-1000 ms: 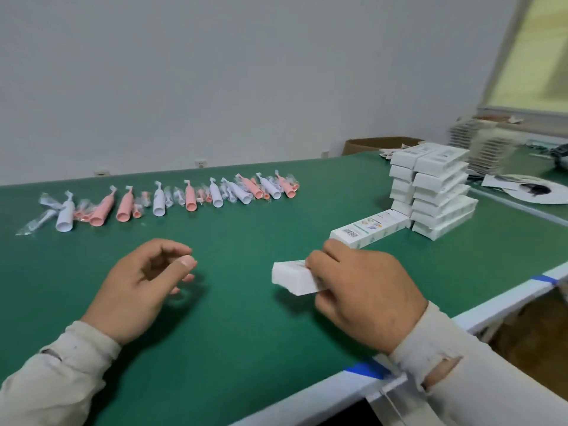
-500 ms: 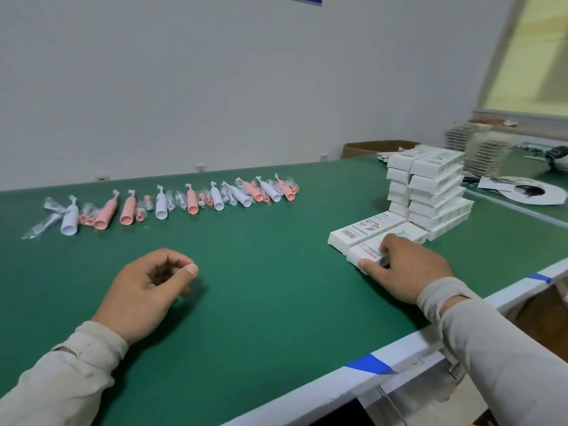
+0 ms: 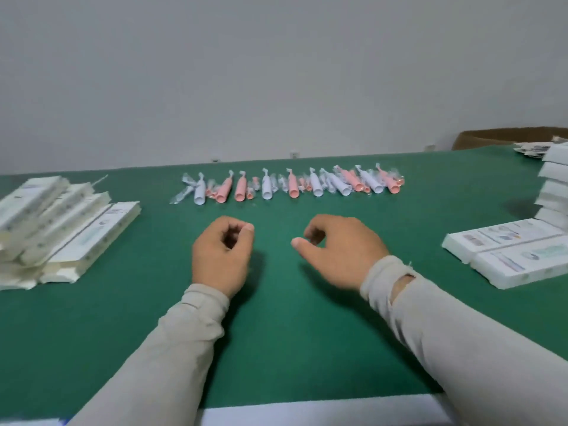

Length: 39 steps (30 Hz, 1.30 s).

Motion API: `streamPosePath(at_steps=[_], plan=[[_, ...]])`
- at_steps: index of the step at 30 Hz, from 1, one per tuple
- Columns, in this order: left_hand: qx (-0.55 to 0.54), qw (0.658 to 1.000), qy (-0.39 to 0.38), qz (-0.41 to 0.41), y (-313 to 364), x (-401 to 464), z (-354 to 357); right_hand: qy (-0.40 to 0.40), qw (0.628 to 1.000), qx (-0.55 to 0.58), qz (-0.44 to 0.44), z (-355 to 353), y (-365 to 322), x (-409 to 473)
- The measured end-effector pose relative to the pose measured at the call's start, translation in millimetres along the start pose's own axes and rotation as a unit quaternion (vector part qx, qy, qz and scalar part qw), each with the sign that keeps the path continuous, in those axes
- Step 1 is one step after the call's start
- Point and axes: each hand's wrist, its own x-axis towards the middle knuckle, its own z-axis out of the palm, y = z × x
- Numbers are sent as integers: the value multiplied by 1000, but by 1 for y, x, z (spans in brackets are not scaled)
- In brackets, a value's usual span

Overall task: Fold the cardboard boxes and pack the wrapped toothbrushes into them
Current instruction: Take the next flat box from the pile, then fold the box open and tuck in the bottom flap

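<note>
Green table below a grey wall bears flat cardboard boxes far left, then empty, loosely curled left hand and right hand, wrapped toothbrushes just beyond them, packed boxes far right.

packing workshop | green worktable | stacked boxes | toothbrush row
</note>
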Motion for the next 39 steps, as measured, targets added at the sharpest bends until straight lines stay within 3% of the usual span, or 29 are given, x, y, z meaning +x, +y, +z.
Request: streamPosePath(at_steps=[2, 4, 8, 10, 13, 16, 19, 21, 24, 25, 29, 31, 34, 37, 39], plan=[[19, 999, 40, -10, -4, -4, -14, -48, 990, 131, -9, 25, -23, 33], [50, 997, 55, -15, -10, -9, -30, -35, 977, 208, -28, 53, -36, 48], [90, 993, 67, -24, -16, -12, -55, -37, 970, 230, -76, 85, -36, 47], [163, 983, 82, 8, -17, -2, -74, -28, 964, 243, -103, 86, -33, 49], [373, 922, 101, 15, -21, 29, -120, -27, 958, 269, -99, 84, -30, 52], [562, 818, 42, -115, -30, 52, -165, -24, 956, 277, -94, 84, -33, 55], [661, 721, -40, -201, -44, 52, -182, -47, 956, 273, -97, 87, -38, 53], [687, 704, -35, -178, -51, 51, -185, -55, 955, 275, -101, 89, -39, 52], [655, 748, 88, -56, -53, 53, -182, -60, 952, 284, -99, 88, -40, 52], [646, 755, 104, -51, -54, 55, -180, -61, 952, 286, -96, 88, -39, 52], [642, 740, 13, -202, -56, 63, -173, -62, 951, 289, -87, 88, -38, 49], [589, 772, 28, -235, -57, 66, -172, -61, 949, 296, -87, 86, -39, 48], [490, 837, 110, -216, -52, 63, -160, -64, 947, 305, -83, 84, -40, 49], [210, 936, 201, -197, -33, 54, -121, -56, 936, 341, -70, 84, -40, 50], [113, 969, 179, -127, -14, 44, -86, -49, 897, 438, -36, 83, -44, 50]])
